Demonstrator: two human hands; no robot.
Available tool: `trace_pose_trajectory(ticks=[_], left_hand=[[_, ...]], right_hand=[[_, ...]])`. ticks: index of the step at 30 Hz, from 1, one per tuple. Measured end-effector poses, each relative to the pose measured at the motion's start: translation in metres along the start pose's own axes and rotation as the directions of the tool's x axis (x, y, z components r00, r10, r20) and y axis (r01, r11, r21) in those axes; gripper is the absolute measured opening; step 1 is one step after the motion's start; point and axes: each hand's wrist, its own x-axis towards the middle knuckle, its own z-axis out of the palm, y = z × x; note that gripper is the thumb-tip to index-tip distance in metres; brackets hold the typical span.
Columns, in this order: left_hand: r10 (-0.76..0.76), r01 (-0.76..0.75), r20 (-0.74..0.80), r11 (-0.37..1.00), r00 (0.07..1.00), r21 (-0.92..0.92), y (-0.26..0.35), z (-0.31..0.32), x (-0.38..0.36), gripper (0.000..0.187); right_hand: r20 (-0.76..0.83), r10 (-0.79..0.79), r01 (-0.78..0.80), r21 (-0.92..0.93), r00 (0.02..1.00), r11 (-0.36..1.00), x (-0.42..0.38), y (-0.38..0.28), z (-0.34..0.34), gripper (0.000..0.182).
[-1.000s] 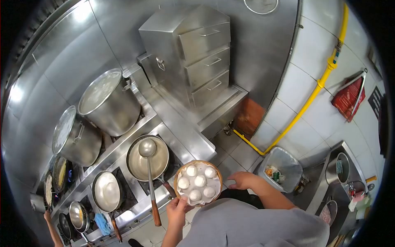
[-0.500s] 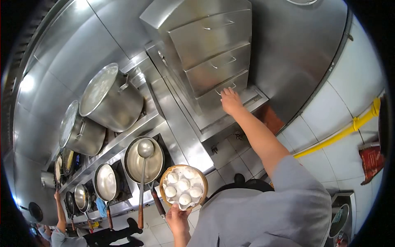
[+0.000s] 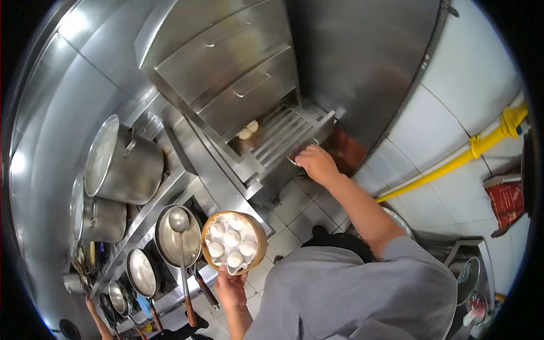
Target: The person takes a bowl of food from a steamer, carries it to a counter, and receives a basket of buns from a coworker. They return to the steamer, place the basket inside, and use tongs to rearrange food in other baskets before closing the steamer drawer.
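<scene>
My left hand (image 3: 229, 285) holds a round bamboo steamer basket (image 3: 258, 255) from below; several white buns (image 3: 231, 238) sit on paper inside it. My right hand (image 3: 315, 162) grips the front handle of the lowest drawer (image 3: 286, 139) of a steel steamer cabinet (image 3: 221, 54). That drawer is pulled out, showing a slatted rack with pale buns (image 3: 247, 130) at its back. The two drawers above it are closed.
To the left runs a stove line with two large lidded stockpots (image 3: 122, 161), a wok holding a ladle (image 3: 180, 235) and smaller pans (image 3: 141, 272). Another person's arm (image 3: 96, 317) shows at the bottom left. A yellow pipe (image 3: 476, 150) crosses the tiled wall.
My right hand has pulled the lowest steamer drawer out; half a second ago it only touched the closed drawer's handle. The view has moved closer to the cabinet, with the basket still in my left hand.
</scene>
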Motion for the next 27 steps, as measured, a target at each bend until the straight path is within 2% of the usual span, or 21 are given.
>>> trace_pose_trajectory(ticks=[2,7,12,14,18,21,23,24,26,27], left_hand=[[-0.011,0.011,0.046,1.0,0.999,0.004,0.005,0.001,0.013,0.048],[-0.03,0.024,0.119,0.998,0.992,0.059,0.012,0.002,0.026,0.048],[-0.074,0.067,0.13,0.996,0.989,0.055,0.006,-0.003,0.032,0.048],[-0.104,0.098,0.108,0.993,0.989,0.062,0.003,-0.004,0.032,0.048],[-0.099,0.096,0.086,0.995,0.991,0.034,-0.003,-0.003,0.028,0.049],[-0.107,0.104,0.074,0.994,0.992,0.039,-0.003,-0.006,0.026,0.048],[-0.096,0.095,0.064,0.995,0.993,0.031,-0.004,-0.013,0.026,0.047],[-0.097,0.095,0.063,0.995,0.993,0.034,-0.003,-0.012,0.025,0.047],[-0.072,0.072,0.028,0.997,0.997,0.023,-0.002,-0.007,0.021,0.046],[-0.071,0.07,0.029,0.997,0.997,0.022,-0.004,-0.007,0.021,0.046]], right_hand=[[0.064,-0.022,0.023,-0.002,0.998,1.0,-0.039,-0.009,-0.023,0.004],[0.022,0.012,-0.011,-0.023,1.0,1.0,-0.12,-0.035,-0.067,0.006],[0.017,-0.002,0.003,-0.06,1.0,0.998,-0.163,-0.042,-0.082,0.006],[0.006,0.021,-0.021,0.027,1.0,0.999,-0.165,-0.042,-0.084,0.005],[0.0,0.01,-0.01,0.031,1.0,0.999,-0.16,-0.049,-0.091,0.005],[0.053,0.028,-0.026,-0.038,0.998,0.999,-0.145,-0.066,-0.106,0.004],[0.013,0.157,-0.156,0.217,0.987,0.963,-0.11,-0.093,-0.125,0.008],[0.014,0.159,-0.158,0.22,0.987,0.963,-0.094,-0.097,-0.124,0.008],[0.08,0.084,-0.092,0.104,0.993,0.99,-0.059,-0.098,-0.121,0.015],[0.134,0.061,-0.074,0.098,0.989,0.992,-0.047,-0.087,-0.101,0.016]])
